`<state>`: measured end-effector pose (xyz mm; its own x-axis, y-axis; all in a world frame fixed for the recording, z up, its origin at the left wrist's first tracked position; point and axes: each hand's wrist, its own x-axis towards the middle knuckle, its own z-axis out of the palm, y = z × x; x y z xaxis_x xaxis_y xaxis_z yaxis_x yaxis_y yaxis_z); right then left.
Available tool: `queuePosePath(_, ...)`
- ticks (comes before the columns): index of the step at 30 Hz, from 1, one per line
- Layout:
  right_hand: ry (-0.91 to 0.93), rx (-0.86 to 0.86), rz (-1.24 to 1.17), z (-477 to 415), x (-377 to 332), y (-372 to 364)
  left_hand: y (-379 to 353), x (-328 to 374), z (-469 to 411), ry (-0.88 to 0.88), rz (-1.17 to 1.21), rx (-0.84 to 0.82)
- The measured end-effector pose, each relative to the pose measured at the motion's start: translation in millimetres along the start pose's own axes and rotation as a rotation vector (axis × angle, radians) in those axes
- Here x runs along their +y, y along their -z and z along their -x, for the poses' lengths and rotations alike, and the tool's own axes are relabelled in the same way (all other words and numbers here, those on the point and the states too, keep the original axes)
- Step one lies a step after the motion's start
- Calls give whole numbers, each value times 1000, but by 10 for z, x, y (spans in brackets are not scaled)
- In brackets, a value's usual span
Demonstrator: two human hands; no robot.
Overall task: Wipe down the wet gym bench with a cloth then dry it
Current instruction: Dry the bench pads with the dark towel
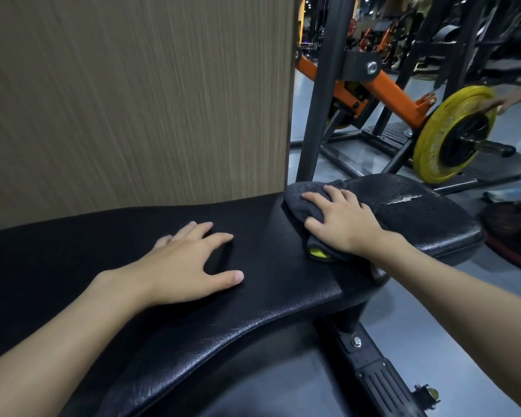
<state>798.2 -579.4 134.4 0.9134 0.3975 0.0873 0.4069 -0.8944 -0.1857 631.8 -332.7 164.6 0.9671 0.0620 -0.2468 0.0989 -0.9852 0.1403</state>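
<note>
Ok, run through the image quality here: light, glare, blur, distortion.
Head view, light: dim, the black bench shows little detail. Head view, glare: white shine off the water patch beyond the cloth. Head view, distortion: the wide lens bows the edge of the wood panel. Head view, focus: left hand and right hand sharp, yellow plate and far machines softer.

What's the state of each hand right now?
Left hand: open, fingers spread flat on the black bench pad, holding nothing.
Right hand: open, pressing the grey cloth onto the wet seat pad.
</note>
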Motion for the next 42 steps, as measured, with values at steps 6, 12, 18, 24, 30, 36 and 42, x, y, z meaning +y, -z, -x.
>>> queuePosePath(6, -2, -6, -19, -333, -97, -10, -17, -452, 224, 294, -60, -28)
queuePosePath(12, -16, 20, 0, -344, -106, -46, -74, -426, 201, 308, 20, -32)
queuePosePath(18, -56, 6, 48, -348, -473, -99, -92, -508, 224, 238, -19, -2)
queuePosePath(24, 110, 27, 65, -218, -957, -178, 16, -978, 507, 127, 33, 216)
queuePosePath(30, -29, -12, 36, -234, -1278, -254, -37, -1697, 862, 194, -2, 216)
queuePosePath(36, 21, -13, 30, -202, -2122, -396, -89, -2222, 1242, 190, 33, 282)
queuePosePath(42, 141, -47, 30, -202, -3193, -567, -175, -2762, 1696, 232, 71, 343)
